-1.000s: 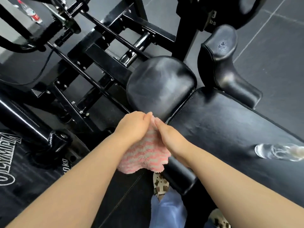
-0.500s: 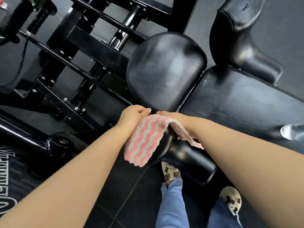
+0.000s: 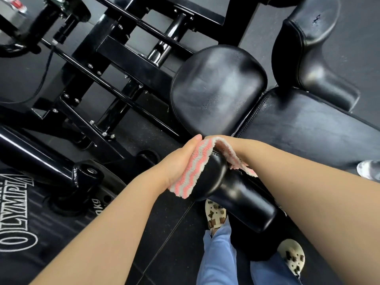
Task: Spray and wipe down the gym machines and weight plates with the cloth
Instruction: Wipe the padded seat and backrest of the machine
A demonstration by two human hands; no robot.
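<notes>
At the centre of the frame the cloth, pink and grey striped, lay draped over the upper end of a black padded roller that ran down towards the lower right. The left hand pressed one flap against the roller's left side, fingers curled over the fabric; the right hand held the other flap against the right side, though its fingers were mostly hidden behind cloth and roller, so the exact hold could not be confirmed. Both hands therefore appeared to be gripping the cloth, with the roller saddled between them. In my judgement the step in hand was wiping this roller. It would be done well by keeping both flaps taut and drawing the cloth down the full length, then turning it round the underside, which was not visible here. The round pad above centre and the seat at right showed dull streaks, perhaps moisture. An object at the right edge, partly cropped, could not be identified. A plate lay at lower left, unattended.
</notes>
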